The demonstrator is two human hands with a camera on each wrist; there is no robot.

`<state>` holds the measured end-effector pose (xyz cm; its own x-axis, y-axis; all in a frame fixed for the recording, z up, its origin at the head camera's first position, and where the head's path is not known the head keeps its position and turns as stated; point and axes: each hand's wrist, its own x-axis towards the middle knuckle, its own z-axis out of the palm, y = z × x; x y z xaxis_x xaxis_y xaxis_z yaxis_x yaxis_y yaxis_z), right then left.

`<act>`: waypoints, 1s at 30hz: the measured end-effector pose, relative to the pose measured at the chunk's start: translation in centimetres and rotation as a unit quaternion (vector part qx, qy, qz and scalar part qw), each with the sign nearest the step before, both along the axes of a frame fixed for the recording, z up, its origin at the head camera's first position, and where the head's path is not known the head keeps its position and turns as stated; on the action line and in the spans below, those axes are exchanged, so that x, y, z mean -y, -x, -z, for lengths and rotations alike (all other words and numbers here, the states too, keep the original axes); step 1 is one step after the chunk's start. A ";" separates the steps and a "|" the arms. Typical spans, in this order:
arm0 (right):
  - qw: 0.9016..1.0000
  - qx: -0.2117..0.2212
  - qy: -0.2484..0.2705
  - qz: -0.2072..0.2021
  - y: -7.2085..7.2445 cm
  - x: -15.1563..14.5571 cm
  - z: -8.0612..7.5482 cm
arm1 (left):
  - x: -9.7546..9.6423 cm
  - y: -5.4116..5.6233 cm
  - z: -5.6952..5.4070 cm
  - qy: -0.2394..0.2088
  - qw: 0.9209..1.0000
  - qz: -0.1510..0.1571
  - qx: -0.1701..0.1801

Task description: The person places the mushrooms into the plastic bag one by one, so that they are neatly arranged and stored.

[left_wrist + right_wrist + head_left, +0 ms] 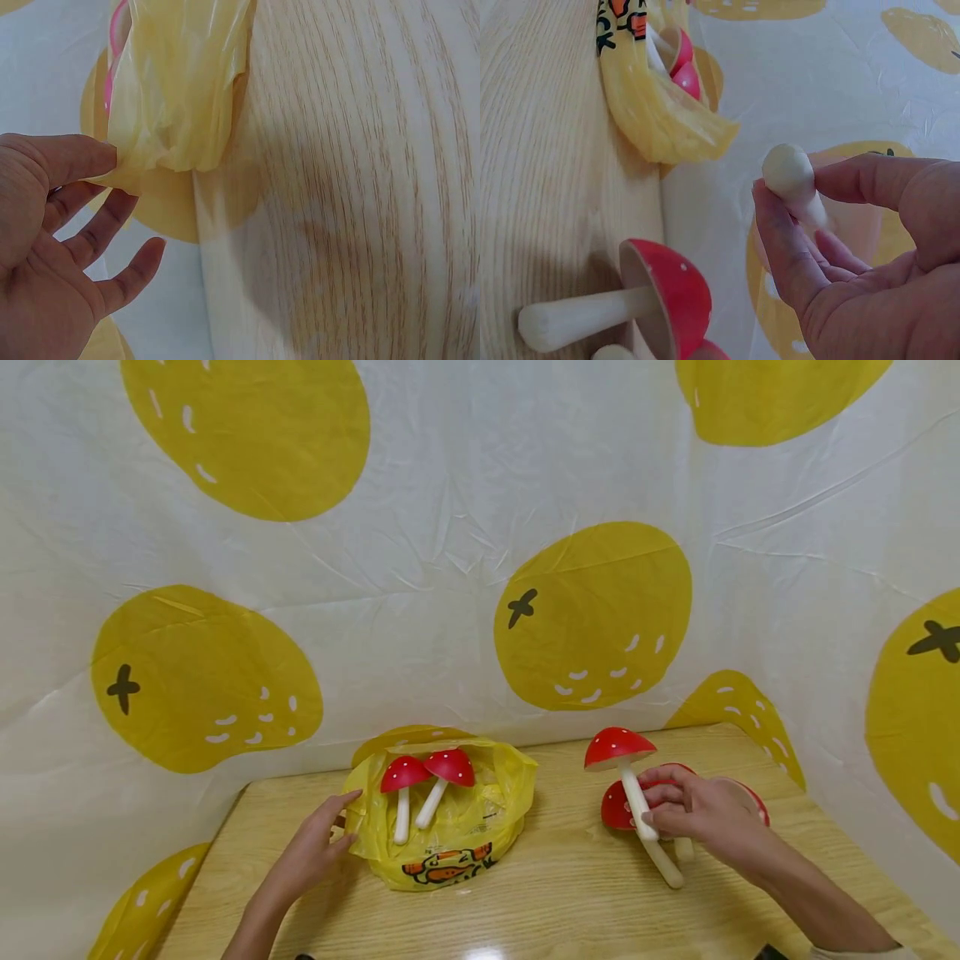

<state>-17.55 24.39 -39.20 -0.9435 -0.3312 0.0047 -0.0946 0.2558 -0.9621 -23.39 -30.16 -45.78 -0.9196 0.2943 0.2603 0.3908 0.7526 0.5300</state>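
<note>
Pinching a red-domed, white-stemmed mushroom [628,777] in the head view, the right hand [703,814] is near similar mushrooms [617,807] on the wooden table [570,893]; the left hand [311,847] grips a yellow plastic bag [510,835] holding two mushrooms [453,767]. Left wrist view: that hand pinches its edge [126,178]. Right wrist view: fingers [780,232] clamp the stem [787,171].

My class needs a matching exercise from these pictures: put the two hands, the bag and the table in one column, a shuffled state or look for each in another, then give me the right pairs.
Column one
1. Left hand
2. Right hand
3. Yellow bag
4. Table

Column two
A. Holds one mushroom by its stem
B. Has a pale wood grain
C. Pinches an edge of thin plastic
D. Has two mushrooms inside

Pairs: 1-C, 2-A, 3-D, 4-B
</note>
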 end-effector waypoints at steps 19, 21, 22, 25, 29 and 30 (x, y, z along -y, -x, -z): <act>0.998 0.009 -0.025 -0.063 1.7 4.9 -1.3 | 0.1 0.0 -0.1 0.000 1.000 -0.004 0.005; 0.997 0.005 -0.025 -0.067 1.9 5.7 -1.4 | 0.1 0.0 -0.1 0.000 1.000 -0.005 0.008; 0.997 0.003 -0.024 -0.069 2.0 6.0 -1.4 | 0.1 0.0 -0.1 0.001 1.000 -0.006 0.009; 0.997 -0.006 -0.014 -0.077 2.4 6.9 -1.2 | 0.1 -0.1 -0.2 0.002 1.000 -0.007 0.012; 0.996 -0.016 0.006 -0.092 3.1 8.1 -0.7 | 0.0 -0.1 -0.2 0.001 1.000 -0.007 0.009; 0.995 -0.018 0.012 -0.096 3.2 8.5 -0.6 | 0.0 -0.1 -0.1 0.000 1.000 -0.007 0.008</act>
<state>-20.76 15.92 -38.57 -0.8619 -0.5047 0.0480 -0.1748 0.2071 -0.9626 -23.32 -30.18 -45.64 -0.9275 0.2816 0.2460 0.3722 0.7583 0.5352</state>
